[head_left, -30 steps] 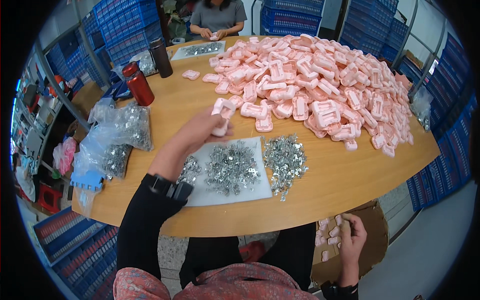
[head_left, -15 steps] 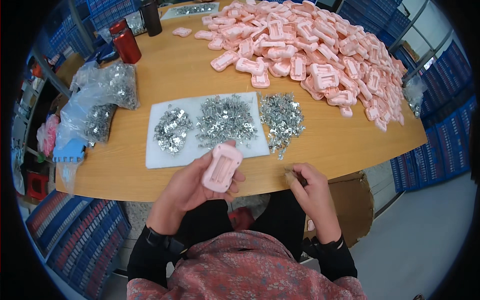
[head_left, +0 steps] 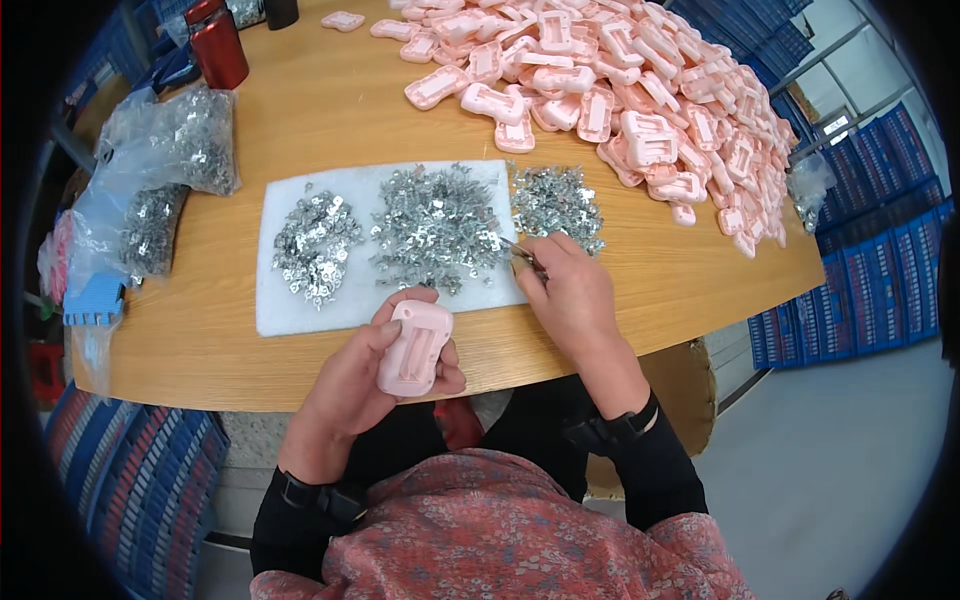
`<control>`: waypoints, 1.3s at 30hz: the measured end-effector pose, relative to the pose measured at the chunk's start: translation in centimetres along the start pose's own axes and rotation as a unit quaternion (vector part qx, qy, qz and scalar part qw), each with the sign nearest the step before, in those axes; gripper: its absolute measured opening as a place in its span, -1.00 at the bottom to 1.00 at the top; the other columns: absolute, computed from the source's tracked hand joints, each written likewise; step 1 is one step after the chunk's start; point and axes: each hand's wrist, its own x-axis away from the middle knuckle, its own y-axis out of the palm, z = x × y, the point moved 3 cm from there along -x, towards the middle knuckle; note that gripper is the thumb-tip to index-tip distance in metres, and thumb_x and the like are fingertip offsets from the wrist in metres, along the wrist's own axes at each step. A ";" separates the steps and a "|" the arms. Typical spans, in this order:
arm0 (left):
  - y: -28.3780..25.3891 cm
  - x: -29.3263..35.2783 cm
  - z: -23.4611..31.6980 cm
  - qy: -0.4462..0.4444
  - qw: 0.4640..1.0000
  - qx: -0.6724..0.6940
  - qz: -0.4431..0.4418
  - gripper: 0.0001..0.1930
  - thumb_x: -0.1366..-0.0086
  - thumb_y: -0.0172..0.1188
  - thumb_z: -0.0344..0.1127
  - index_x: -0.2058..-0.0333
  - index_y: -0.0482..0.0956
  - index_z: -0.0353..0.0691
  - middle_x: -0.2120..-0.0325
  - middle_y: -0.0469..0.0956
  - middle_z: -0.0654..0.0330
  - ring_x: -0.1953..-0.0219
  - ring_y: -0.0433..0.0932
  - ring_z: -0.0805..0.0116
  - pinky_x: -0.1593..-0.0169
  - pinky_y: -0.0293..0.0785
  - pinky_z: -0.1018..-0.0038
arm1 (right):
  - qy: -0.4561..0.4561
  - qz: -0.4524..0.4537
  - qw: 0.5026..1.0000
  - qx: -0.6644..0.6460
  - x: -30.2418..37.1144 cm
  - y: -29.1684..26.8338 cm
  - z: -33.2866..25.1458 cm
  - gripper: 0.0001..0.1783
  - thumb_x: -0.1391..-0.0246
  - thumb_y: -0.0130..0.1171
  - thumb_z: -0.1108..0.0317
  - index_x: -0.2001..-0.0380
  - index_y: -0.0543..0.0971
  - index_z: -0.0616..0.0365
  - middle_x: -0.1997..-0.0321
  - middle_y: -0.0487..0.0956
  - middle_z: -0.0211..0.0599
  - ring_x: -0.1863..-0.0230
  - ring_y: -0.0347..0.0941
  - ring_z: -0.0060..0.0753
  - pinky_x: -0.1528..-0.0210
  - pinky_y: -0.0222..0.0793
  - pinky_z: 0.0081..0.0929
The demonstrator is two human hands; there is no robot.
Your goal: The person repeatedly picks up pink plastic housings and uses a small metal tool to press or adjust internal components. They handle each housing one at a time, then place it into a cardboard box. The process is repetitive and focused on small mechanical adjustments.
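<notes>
My left hand holds a pale pink plastic shell just above the table's near edge, with its recessed compartment facing up. My right hand is closed around slim metal tweezers, whose tips point left at the right edge of a white foam sheet. On that sheet lie a pile of flat shiny metal pieces at the left and a larger pile of small metal clips in the middle. A third pile of metal parts sits on the wood beside the sheet, partly behind my right hand.
A big heap of pink shells covers the far right of the table. Clear bags of metal parts, a blue foam block and a red flask stand at the left. Blue bins are stacked at the right.
My right hand has moved up and left from the table's near edge to the foam sheet, bringing the tweezers to the metal parts. My left hand still holds the pink shell, slightly further left.
</notes>
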 end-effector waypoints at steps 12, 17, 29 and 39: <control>-0.4 -0.8 0.4 -0.011 0.998 0.064 -0.018 -0.49 -0.43 -0.16 -0.20 -0.29 0.15 -0.22 0.26 0.57 0.02 0.26 0.62 0.21 0.10 0.57 0.29 | 0.141 -0.080 0.921 -0.355 1.1 0.9 -1.7 -0.89 -0.05 0.20 0.45 0.33 0.56 0.23 0.46 0.46 -0.54 0.47 0.32 -0.69 0.39 0.28 -0.64; -0.2 -0.6 0.1 0.027 0.998 -0.029 0.040 -0.43 -0.30 0.02 -0.46 -0.30 0.21 -0.24 0.25 0.57 0.13 0.26 0.60 0.36 0.09 0.56 0.37 | 0.171 -0.122 0.819 -0.535 2.6 2.5 -4.3 -0.92 -0.14 0.14 0.46 0.31 0.52 0.25 0.43 0.37 -0.67 0.38 0.22 -0.82 0.32 0.20 -0.75; 0.1 -0.6 0.1 0.044 0.998 -0.005 0.049 -0.42 -0.28 0.05 -0.49 -0.29 0.22 -0.26 0.25 0.57 0.18 0.23 0.57 0.41 0.07 0.53 0.44 | 0.160 -0.072 0.876 -0.449 3.0 2.4 -2.8 -0.89 -0.08 0.14 0.50 0.29 0.56 0.25 0.46 0.37 -0.66 0.42 0.21 -0.82 0.35 0.18 -0.75; 1.1 -2.0 -0.7 0.136 0.973 -0.069 0.171 -0.36 -0.19 0.18 -0.59 -0.26 0.25 -0.25 0.28 0.52 0.20 0.27 0.53 0.42 0.15 0.54 0.44 | 0.197 -0.073 0.761 -0.614 3.7 3.6 -5.8 -0.86 -0.19 0.19 0.40 0.26 0.54 0.26 0.44 0.43 -0.65 0.39 0.29 -0.80 0.33 0.26 -0.70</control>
